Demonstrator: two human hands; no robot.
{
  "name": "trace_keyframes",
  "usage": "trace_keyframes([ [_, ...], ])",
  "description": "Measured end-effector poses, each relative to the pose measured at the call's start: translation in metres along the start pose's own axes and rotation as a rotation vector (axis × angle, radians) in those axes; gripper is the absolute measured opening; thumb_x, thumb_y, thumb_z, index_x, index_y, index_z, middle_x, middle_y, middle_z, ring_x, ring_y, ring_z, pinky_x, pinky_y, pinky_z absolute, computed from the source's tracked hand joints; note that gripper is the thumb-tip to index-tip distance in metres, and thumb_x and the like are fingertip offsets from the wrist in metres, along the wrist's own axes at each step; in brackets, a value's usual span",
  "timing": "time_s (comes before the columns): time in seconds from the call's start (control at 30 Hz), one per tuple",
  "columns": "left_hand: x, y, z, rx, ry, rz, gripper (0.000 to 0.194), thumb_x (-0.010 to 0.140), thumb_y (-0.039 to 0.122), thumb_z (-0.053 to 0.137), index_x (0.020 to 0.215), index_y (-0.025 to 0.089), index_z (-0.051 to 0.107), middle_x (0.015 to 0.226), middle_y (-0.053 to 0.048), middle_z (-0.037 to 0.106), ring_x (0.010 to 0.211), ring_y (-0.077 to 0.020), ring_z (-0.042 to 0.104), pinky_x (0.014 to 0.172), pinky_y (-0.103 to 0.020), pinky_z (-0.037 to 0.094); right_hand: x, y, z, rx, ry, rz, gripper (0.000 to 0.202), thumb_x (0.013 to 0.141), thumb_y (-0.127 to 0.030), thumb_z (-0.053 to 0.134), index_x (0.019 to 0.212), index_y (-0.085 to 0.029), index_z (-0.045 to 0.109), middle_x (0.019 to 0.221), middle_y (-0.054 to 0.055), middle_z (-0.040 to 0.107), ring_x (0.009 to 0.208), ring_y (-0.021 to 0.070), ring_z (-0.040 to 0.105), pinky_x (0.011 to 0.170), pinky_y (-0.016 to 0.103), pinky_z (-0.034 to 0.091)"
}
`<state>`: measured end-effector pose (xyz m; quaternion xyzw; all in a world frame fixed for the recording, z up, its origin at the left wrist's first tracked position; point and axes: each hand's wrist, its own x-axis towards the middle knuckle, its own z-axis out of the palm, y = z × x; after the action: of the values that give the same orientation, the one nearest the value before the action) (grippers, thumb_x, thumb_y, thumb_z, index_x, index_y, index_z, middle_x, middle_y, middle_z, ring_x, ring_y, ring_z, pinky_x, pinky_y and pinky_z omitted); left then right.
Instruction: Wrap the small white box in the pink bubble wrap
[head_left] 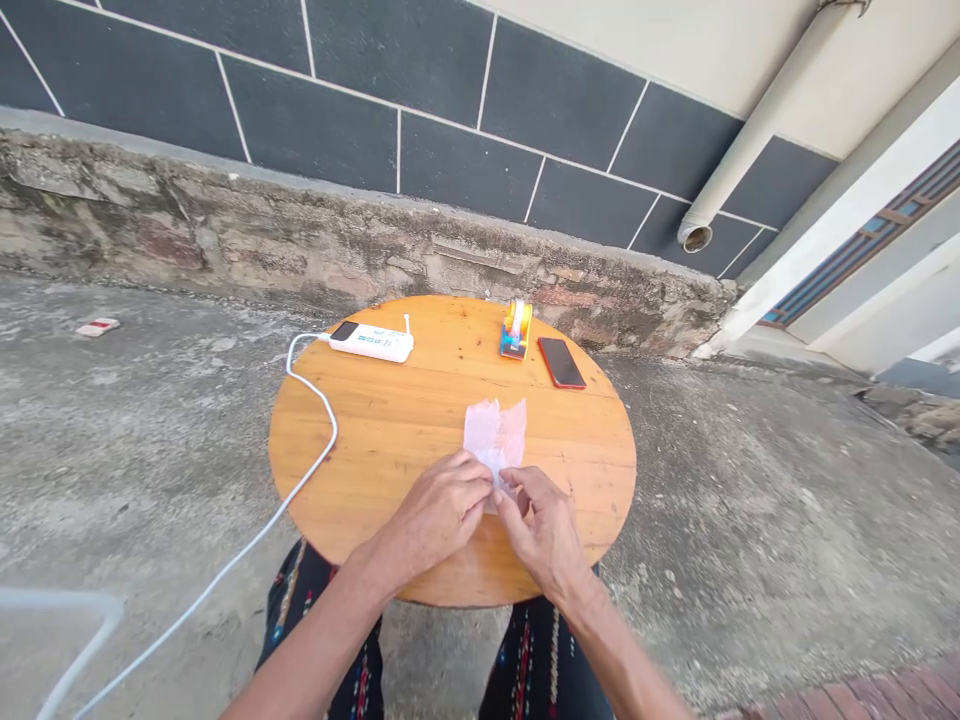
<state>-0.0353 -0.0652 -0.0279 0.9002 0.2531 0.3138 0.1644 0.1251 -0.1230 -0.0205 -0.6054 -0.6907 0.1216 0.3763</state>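
Note:
A thin, whitish-pink tissue [484,425] with ragged upper edges lies on the round wooden table [360,430], in front of me. My left hand [448,500] rests on its lower left part, fingers bent and pressed together at the tissue. From the right, my right hand [541,520] pinches the tissue near its middle, thumb and forefinger curled close to my left fingertips. The part of the tissue under my fingers is hidden.
At the table's back stand a yellow-and-blue tape dispenser [516,330] and, right of it, a red-edged phone [561,362]. A white device [371,341] lies back left; its white cable [330,425] crosses the left edge. A stone-based wall [352,250] rises behind.

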Motion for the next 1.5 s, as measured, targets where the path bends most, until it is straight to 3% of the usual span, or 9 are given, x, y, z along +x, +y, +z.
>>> trace_keyframes([
  [0.2,-0.001,0.003,-0.003,0.001,0.023,0.002,0.019,0.089,0.012,0.047,0.082,0.018,0.064,0.084,-0.003,0.065,0.088,-0.0186,0.054,0.082,-0.036,0.043,-0.002,0.001,0.002,0.035,-0.071,-0.124,0.022,0.087,-0.017,0.048,0.108,-0.018,0.056,0.094,0.005,0.058,0.074,0.0162,0.055,0.071,0.029,0.045],
  [0.37,-0.002,0.000,0.002,-0.058,0.037,0.027,0.023,0.088,0.008,0.045,0.074,0.017,0.062,0.081,-0.005,0.064,0.087,-0.0185,0.054,0.078,-0.033,0.046,-0.001,0.007,0.000,0.030,-0.127,-0.198,0.044,0.087,-0.016,0.048,0.130,-0.016,0.043,0.100,0.010,0.057,0.085,0.0207,0.056,0.078,0.035,0.048],
  [0.53,-0.005,-0.002,0.006,-0.098,0.065,-0.003,0.022,0.087,0.006,0.045,0.080,0.017,0.063,0.087,-0.005,0.062,0.088,-0.0177,0.054,0.079,-0.032,0.046,-0.004,0.010,-0.002,0.098,-0.192,-0.143,0.058,0.089,-0.016,0.043,0.144,-0.020,0.023,0.109,0.008,0.055,0.080,0.0174,0.055,0.082,0.037,0.048],
  [0.77,-0.010,0.006,0.001,-0.129,0.088,-0.029,0.031,0.077,-0.002,0.041,0.090,0.017,0.062,0.099,-0.007,0.058,0.095,-0.0186,0.052,0.083,-0.032,0.045,0.000,0.012,0.001,0.163,-0.157,-0.136,0.048,0.095,-0.016,0.030,0.143,-0.020,0.027,0.105,0.007,0.056,0.089,0.0165,0.055,0.087,0.035,0.046],
  [0.97,-0.007,0.004,-0.001,-0.136,0.076,-0.040,0.025,0.083,0.002,0.041,0.084,0.018,0.060,0.090,-0.003,0.058,0.088,-0.0164,0.053,0.079,-0.029,0.044,0.004,0.016,0.004,0.149,-0.197,-0.129,0.056,0.090,-0.012,0.038,0.144,-0.021,0.024,0.106,0.006,0.058,0.085,0.0167,0.058,0.085,0.035,0.048],
  [1.17,-0.006,0.006,-0.004,-0.199,0.076,-0.120,0.033,0.079,-0.001,0.044,0.101,0.020,0.055,0.104,-0.004,0.054,0.100,-0.0166,0.053,0.088,-0.030,0.044,0.005,0.016,0.003,0.061,-0.219,-0.156,0.062,0.087,-0.011,0.041,0.145,-0.023,0.021,0.109,0.007,0.059,0.085,0.0182,0.060,0.080,0.035,0.051],
  [1.3,-0.006,0.010,-0.002,-0.197,0.089,-0.121,0.028,0.077,0.001,0.045,0.093,0.019,0.060,0.103,-0.006,0.052,0.095,-0.0168,0.054,0.084,-0.030,0.046,0.007,0.014,0.001,-0.050,-0.260,-0.187,0.063,0.087,-0.012,0.041,0.145,-0.021,0.017,0.109,0.009,0.060,0.086,0.0202,0.061,0.078,0.037,0.052],
  [1.5,-0.003,0.017,0.010,-0.114,0.257,-0.207,0.011,0.082,0.013,0.053,0.079,0.017,0.062,0.098,-0.007,0.054,0.096,-0.0201,0.053,0.084,-0.034,0.046,0.008,0.016,-0.001,-0.125,-0.281,-0.228,0.068,0.085,-0.010,0.039,0.146,-0.021,0.012,0.112,0.008,0.059,0.083,0.0202,0.061,0.078,0.037,0.051],
])
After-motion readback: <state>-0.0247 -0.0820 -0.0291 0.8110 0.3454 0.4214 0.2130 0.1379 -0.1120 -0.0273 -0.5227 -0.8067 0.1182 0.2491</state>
